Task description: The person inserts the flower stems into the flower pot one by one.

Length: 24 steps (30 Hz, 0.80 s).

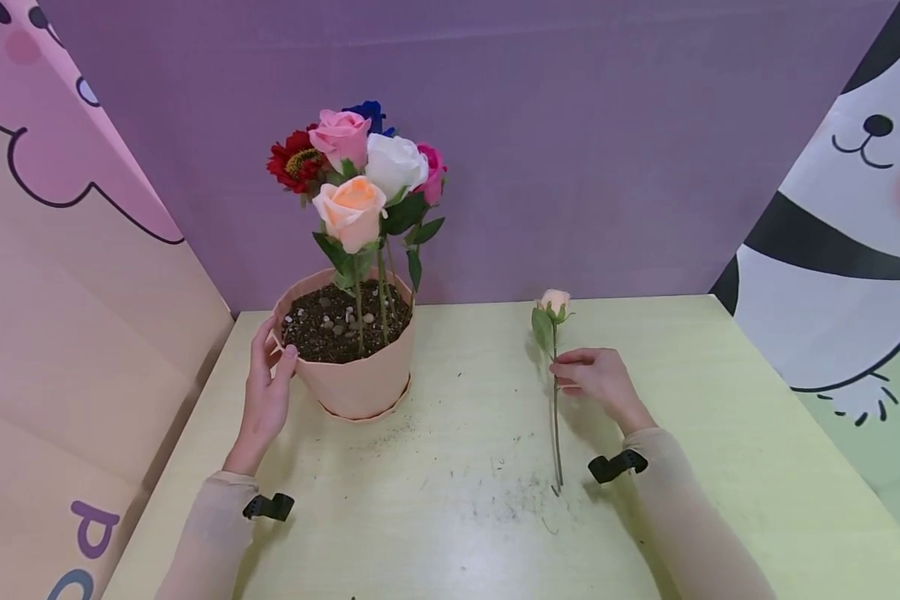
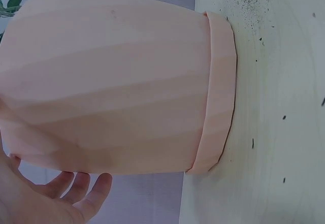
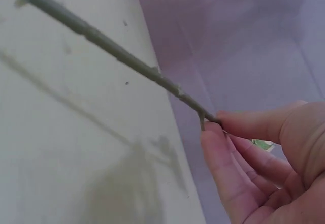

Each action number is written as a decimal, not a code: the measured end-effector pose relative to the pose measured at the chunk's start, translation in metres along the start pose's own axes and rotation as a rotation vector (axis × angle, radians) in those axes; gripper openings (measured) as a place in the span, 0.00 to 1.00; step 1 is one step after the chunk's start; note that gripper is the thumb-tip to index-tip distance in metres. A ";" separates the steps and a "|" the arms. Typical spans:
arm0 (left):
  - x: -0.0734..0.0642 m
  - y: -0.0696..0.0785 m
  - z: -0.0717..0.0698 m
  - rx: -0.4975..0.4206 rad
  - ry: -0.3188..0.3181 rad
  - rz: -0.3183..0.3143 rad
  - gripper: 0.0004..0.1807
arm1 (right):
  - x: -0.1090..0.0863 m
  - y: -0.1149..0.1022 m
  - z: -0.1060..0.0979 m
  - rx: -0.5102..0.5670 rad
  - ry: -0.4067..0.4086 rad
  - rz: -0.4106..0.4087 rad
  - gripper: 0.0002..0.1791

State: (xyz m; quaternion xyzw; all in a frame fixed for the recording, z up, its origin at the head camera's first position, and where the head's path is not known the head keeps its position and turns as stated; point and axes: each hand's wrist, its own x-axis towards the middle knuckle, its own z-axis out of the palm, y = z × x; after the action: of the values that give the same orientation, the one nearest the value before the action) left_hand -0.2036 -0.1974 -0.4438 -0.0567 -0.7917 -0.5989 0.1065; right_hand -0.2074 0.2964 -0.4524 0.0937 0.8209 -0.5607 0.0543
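Note:
My left hand [image 1: 268, 396] rests against the left side of a pink flower pot [image 1: 356, 387], its thumb near the rim. In the left wrist view its fingers [image 2: 81, 188] lie loosely bent along the pot wall. Dark soil [image 1: 315, 321] with small stones fills the pot, and several roses stand in it, among them a peach rose [image 1: 351, 212] and a white rose [image 1: 396, 165]. My right hand [image 1: 596, 383] pinches the stem of a pale peach rose [image 1: 554, 302] between thumb and fingertips, bloom up. The bare stem [image 3: 122, 54] crosses the right wrist view.
Soil crumbs [image 1: 513, 500] are scattered over the pale table [image 1: 420, 533]. Behind it hangs a purple backdrop [image 1: 570, 150]. Printed panels stand on both sides, the right one with a panda [image 1: 847, 333]. Each wrist carries a black strap device [image 1: 270, 507].

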 end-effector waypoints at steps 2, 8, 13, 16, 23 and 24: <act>0.000 0.000 0.000 -0.004 0.000 0.001 0.36 | 0.003 -0.004 -0.002 0.032 0.004 -0.016 0.26; 0.001 0.002 0.002 -0.019 0.002 0.007 0.35 | 0.007 -0.019 -0.004 0.089 0.016 -0.076 0.26; 0.001 0.003 0.002 -0.038 0.008 0.010 0.35 | 0.006 -0.046 -0.001 0.134 0.047 -0.154 0.25; 0.001 0.002 0.002 -0.038 0.005 0.004 0.35 | 0.009 -0.060 0.001 0.164 0.069 -0.194 0.25; 0.000 0.002 0.002 -0.027 0.011 0.016 0.34 | 0.016 -0.087 0.008 0.246 0.088 -0.266 0.23; 0.000 0.002 0.002 -0.017 0.018 0.017 0.34 | 0.017 -0.091 0.009 0.261 0.089 -0.276 0.22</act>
State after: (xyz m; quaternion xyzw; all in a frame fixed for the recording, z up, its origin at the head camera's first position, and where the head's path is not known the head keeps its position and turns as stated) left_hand -0.2032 -0.1950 -0.4424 -0.0589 -0.7850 -0.6052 0.1185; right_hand -0.2438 0.2574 -0.3762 0.0112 0.7478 -0.6599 -0.0719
